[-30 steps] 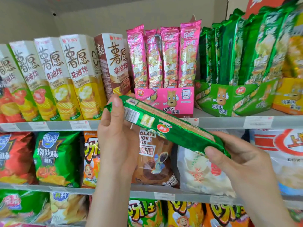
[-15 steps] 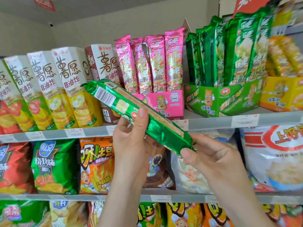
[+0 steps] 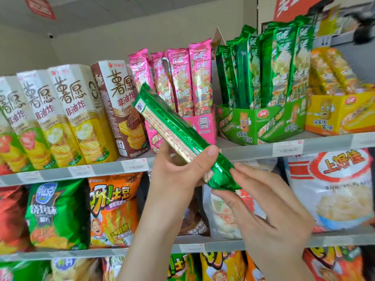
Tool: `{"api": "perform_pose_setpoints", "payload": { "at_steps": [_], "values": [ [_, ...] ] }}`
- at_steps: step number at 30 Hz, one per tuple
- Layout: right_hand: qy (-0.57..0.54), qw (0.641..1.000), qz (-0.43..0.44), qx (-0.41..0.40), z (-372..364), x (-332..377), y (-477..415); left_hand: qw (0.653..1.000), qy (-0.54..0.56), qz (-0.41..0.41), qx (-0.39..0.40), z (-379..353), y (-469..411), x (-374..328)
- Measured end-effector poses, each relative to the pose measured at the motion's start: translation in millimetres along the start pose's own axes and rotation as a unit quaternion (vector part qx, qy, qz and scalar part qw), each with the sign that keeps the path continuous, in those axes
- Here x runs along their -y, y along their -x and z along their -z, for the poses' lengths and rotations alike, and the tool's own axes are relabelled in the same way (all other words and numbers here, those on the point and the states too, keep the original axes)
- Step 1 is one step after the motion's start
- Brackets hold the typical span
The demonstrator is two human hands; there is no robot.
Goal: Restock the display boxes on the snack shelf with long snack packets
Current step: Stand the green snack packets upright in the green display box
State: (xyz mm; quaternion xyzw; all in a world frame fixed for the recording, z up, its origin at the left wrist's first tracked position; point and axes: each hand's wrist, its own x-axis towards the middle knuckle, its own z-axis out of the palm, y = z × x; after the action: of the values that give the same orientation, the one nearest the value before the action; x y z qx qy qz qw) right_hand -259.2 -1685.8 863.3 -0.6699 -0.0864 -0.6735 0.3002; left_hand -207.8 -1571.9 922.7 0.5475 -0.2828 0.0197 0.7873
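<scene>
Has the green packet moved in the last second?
Yes. The green packet tilted steeper; its upper end rose from level with the pink display box to well above it.

The long green foil snack packet (image 3: 182,136) is gleaming with a glossy, crinkled metallic sheen, its paler printed strip looking duller. The upright pink foil packets (image 3: 199,78) and upright green foil packets (image 3: 280,67) are shining the same mirror-like way. The pink cardboard display box (image 3: 205,126), green cardboard display box (image 3: 253,122) and yellow cardboard display box (image 3: 334,114) are showing smooth printed card with a satin finish. The tall cream paperboard crisp cartons (image 3: 81,110) are looking semi-matt. The grey metal shelf edge (image 3: 243,152) is appearing smooth and dull, carrying white paper price labels (image 3: 287,148)
</scene>
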Motion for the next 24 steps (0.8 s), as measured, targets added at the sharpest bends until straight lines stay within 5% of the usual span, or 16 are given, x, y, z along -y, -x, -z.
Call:
{"api": "perform_pose_setpoints", "payload": {
  "at_steps": [3,10,15,18,21,24],
  "values": [
    [-0.041,0.999,0.000,-0.005,4.8,-5.2,-0.2,0.999,0.023,-0.028,0.024,0.8,-3.0,-4.1],
    [-0.212,0.964,-0.157,-0.020,10.9,-4.9,-6.0,0.996,0.041,-0.037,0.064,-4.7,-8.4,-8.6],
    [-0.419,0.796,-0.407,0.158,19.8,-13.0,-21.8,0.994,0.027,-0.033,0.098,-7.7,-12.4,-6.3],
    [-0.474,0.729,-0.448,0.210,23.3,-19.3,-23.6,0.986,0.050,0.012,0.161,-5.9,-17.5,-4.0],
    [-0.448,0.767,-0.413,0.199,26.9,-22.2,-24.1,0.984,-0.016,0.008,0.176,-8.8,-24.2,-7.6],
    [-0.372,0.844,-0.358,0.143,27.0,-23.5,-23.5,0.989,-0.098,-0.088,0.073,-12.0,-38.2,-20.9]
  ]
}}
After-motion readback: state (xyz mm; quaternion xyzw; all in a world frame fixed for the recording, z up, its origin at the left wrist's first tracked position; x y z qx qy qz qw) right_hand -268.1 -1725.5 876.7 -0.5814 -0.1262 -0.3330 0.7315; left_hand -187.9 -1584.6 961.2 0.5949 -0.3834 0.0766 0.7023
